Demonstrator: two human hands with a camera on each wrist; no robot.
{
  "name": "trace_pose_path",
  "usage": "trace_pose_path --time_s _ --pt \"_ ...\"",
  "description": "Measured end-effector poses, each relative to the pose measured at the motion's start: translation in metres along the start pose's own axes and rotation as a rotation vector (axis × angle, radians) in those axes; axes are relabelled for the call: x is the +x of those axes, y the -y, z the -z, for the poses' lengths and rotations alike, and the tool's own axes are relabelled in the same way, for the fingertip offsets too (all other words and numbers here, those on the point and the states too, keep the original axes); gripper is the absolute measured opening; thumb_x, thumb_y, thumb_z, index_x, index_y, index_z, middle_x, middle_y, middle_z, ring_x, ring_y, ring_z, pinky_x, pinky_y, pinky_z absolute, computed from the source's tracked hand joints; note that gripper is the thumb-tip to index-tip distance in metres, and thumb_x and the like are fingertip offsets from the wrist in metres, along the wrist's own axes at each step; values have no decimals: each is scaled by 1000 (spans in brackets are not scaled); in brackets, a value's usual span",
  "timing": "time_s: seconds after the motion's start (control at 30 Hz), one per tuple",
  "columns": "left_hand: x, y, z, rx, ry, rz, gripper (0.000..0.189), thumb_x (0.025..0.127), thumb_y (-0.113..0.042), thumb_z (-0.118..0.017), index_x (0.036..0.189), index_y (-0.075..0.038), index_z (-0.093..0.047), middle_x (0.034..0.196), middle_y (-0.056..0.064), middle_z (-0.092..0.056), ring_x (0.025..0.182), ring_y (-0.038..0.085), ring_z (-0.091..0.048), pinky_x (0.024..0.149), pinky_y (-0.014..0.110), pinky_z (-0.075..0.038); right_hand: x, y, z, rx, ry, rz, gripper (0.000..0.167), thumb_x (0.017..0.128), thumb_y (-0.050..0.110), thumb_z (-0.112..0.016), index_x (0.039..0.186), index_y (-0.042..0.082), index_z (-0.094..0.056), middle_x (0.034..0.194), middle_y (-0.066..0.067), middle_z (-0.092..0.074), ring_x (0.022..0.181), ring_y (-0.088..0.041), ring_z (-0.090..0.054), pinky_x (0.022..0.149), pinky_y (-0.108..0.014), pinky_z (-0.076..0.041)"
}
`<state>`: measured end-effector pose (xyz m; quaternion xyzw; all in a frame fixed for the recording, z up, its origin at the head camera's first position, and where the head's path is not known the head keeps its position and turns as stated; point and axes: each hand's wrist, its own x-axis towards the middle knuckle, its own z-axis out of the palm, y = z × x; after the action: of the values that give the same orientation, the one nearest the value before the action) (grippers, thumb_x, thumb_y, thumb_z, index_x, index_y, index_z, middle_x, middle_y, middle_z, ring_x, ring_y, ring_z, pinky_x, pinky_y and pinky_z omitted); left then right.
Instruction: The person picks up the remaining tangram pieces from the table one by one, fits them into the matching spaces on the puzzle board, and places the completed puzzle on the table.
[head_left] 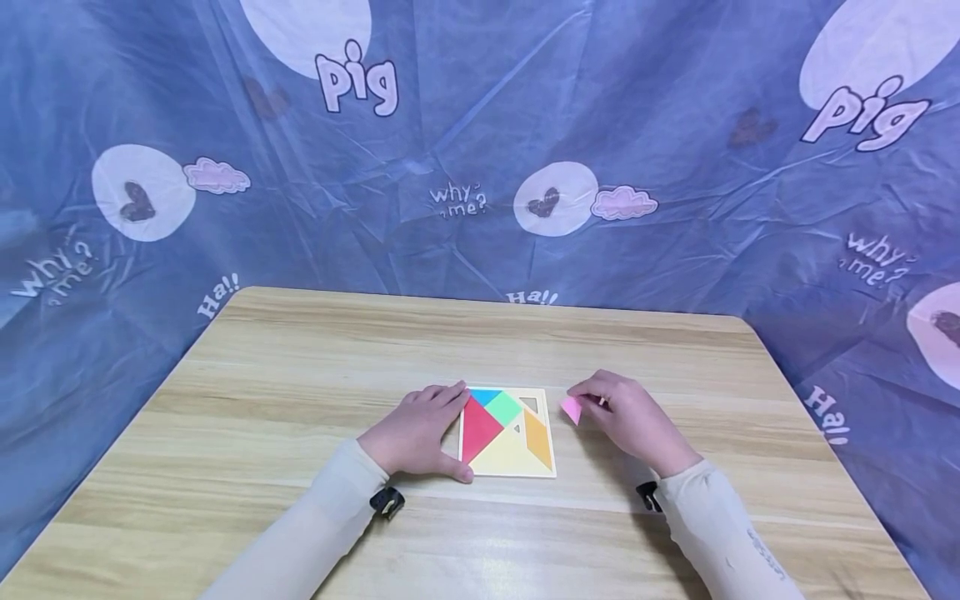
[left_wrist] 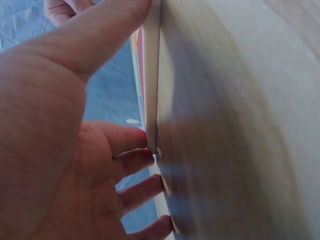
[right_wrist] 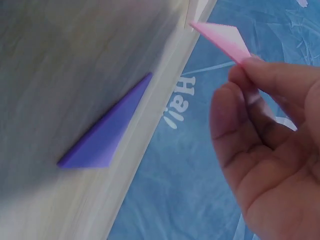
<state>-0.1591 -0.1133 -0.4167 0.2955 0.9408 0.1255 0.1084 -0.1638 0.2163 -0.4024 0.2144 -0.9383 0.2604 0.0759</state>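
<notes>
My left hand (head_left: 422,433) grips the left side of a tangram board (head_left: 517,476), thumb at the near edge and fingers by the far corner. In the left wrist view, fingertips (left_wrist: 135,140) meet the board's pale side edge (left_wrist: 151,90). Set in the board are a red triangle (head_left: 478,427), a blue triangle (head_left: 483,397), a green square (head_left: 504,408), an orange parallelogram (head_left: 537,440) and a pale yellow triangle (head_left: 504,456). Just right of the board, my right hand (head_left: 633,421) pinches a pink triangle (head_left: 572,408) between thumb and forefinger, raised above the table.
A purple triangle (right_wrist: 107,132) lies flat on the table beneath the right hand, which hides it in the head view. Two recesses show in the board, one at its far right corner (head_left: 529,404). The wooden table (head_left: 337,358) ends at a blue printed cloth (head_left: 450,125).
</notes>
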Motion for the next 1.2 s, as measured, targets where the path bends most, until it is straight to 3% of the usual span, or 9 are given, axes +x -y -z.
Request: trace_pose_path --time_s 0.17,0.37,0.6,0.83,1.2 --pt "0 1 0 2 -1 7 118 75 -72 -79 162 -5 -33 168 8 -31 151 32 -33 120 53 -31 5 5 -3 66 -13 -63 11 93 4 -75 104 6 -72 89 2 -71 80 -12 -63 72 -31 -56" --pt "0 2 -1 2 0 9 119 75 -72 -78 162 -5 -33 169 8 -31 151 32 -32 120 52 -30 9 14 -10 145 -9 -51 12 91 4 -77 94 12 -68 82 4 -69 76 -11 -61 70 -26 -55" --pt "0 1 -1 -2 0 4 119 75 -73 -78 162 -5 -33 169 9 -31 151 33 -33 120 53 -31 13 19 -22 256 89 -38 9 93 6 -76 94 13 -70 85 4 -70 79 -11 -61 72 -26 -53" --pt "0 0 -1 2 8 8 119 75 -74 -77 162 -6 -32 169 8 -30 151 32 -32 121 52 -30 21 23 -30 275 165 31 8 94 6 -74 94 12 -69 85 8 -67 80 -9 -61 73 -27 -53" --pt "0 1 0 0 15 16 120 75 -74 -77 162 -6 -31 170 8 -29 152 32 -32 121 52 -30 36 32 -41 308 264 -36 8 95 4 -72 95 11 -67 84 6 -66 81 -12 -61 75 -28 -54"
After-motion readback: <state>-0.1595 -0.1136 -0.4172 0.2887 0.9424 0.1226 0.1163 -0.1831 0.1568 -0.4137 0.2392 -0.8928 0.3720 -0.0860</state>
